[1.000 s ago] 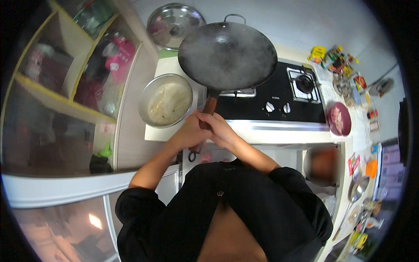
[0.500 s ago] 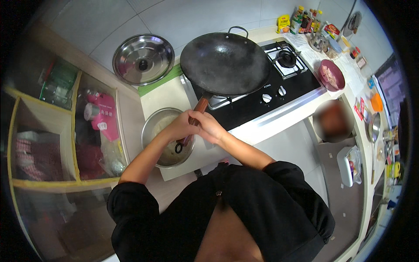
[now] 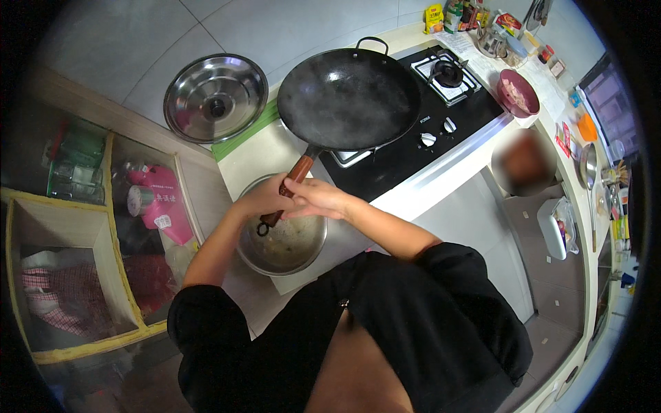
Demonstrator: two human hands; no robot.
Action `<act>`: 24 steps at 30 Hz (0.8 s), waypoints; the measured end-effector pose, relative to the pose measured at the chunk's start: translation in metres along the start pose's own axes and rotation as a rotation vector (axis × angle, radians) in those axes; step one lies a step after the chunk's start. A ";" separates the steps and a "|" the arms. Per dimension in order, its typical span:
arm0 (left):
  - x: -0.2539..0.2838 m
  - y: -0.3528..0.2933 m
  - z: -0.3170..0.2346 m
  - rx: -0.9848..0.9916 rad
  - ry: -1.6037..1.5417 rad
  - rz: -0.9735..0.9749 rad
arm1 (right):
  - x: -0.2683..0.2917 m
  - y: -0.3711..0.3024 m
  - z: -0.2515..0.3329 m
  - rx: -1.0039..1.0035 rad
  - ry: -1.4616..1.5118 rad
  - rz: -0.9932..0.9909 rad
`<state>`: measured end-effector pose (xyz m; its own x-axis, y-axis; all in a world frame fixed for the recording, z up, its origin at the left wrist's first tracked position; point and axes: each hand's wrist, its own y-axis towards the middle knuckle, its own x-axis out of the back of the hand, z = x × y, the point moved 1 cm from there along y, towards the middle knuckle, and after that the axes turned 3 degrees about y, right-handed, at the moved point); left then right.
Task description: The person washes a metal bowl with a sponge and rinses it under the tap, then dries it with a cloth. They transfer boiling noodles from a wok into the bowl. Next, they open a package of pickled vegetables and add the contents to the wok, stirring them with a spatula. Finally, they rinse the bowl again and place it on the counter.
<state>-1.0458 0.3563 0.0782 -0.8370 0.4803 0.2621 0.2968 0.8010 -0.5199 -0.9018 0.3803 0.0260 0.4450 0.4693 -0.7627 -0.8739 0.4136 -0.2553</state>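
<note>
A large black wok [image 3: 348, 103] with steam over it sits at the left burner of the stove. Its wooden handle [image 3: 300, 167] slants toward me, ending in a metal hanging ring. My left hand [image 3: 265, 201] is closed around this handle. Against it from the other side, my right hand [image 3: 318, 197] also grips the handle, its thumb on top; some of its fingers are hidden. Below both hands stands a round steel bowl [image 3: 244, 256] holding cloudy liquid with bits in it, partly covered by my hands.
A steel lid [image 3: 200, 113] leans on the wall at the far left. The black gas stove [image 3: 385, 175] has a bare right burner [image 3: 449, 73]. Beyond are a pink bowl of pale meat [image 3: 504, 100] and several bottles. An open cabinet [image 3: 113, 234] is at left.
The view has turned slightly. The handle's ring end now lies nearer the steel bowl's left side. My right hand's fingers look straighter, and both hands remain at the handle.
</note>
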 end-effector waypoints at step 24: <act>0.094 0.020 0.050 0.081 0.226 0.074 | 0.075 -0.107 -0.004 -0.102 -0.250 -0.500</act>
<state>-1.1415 0.3988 0.0516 -0.6877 0.6117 0.3910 0.3082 0.7336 -0.6057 -0.7753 0.3678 -0.0065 0.8317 0.4112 -0.3730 -0.5535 0.5618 -0.6148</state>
